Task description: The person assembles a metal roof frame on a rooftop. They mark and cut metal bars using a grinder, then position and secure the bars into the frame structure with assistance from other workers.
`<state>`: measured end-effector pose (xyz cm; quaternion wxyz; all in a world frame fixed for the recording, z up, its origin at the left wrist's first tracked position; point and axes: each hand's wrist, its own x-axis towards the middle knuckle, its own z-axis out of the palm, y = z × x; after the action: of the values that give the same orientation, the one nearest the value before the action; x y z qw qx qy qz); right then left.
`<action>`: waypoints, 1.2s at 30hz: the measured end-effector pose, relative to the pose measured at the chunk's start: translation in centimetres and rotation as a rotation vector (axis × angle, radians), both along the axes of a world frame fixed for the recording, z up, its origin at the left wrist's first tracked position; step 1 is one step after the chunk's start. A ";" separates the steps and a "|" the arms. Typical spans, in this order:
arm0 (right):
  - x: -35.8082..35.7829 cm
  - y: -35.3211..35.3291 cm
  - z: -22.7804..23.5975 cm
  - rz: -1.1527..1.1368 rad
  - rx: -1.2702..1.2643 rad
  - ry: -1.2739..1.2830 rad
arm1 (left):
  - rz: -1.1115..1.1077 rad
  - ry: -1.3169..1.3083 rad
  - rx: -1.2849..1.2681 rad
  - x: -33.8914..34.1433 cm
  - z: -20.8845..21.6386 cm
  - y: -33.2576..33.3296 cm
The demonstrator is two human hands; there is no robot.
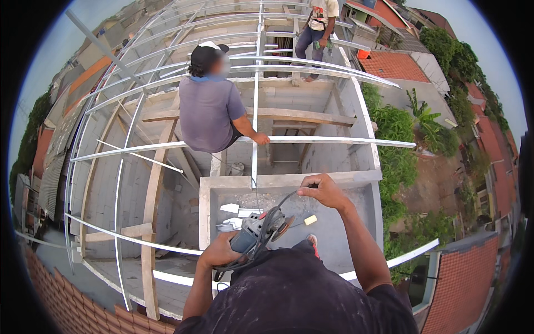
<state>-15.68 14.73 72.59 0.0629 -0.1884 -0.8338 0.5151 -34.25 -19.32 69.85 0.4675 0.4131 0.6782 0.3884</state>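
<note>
As the left grip [221,250] clasps the grinder [245,236] and the right grip [325,191] pinches its cord [268,221], slack could foul the disc [284,229].

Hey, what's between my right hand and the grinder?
In the head view, a stretch of dark cable: your right hand pinches it, and it curves down to the grinder in your left hand.
</note>
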 end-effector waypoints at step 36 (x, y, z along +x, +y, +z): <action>2.4 -7.4 0.8 -0.615 0.186 0.326 | 0.028 -1.103 0.478 0.5 -5.2 5.7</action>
<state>-13.31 7.38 73.44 0.3639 -0.3395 -0.7603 0.4174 -33.74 -13.64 64.64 0.6394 0.2353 0.2347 0.6934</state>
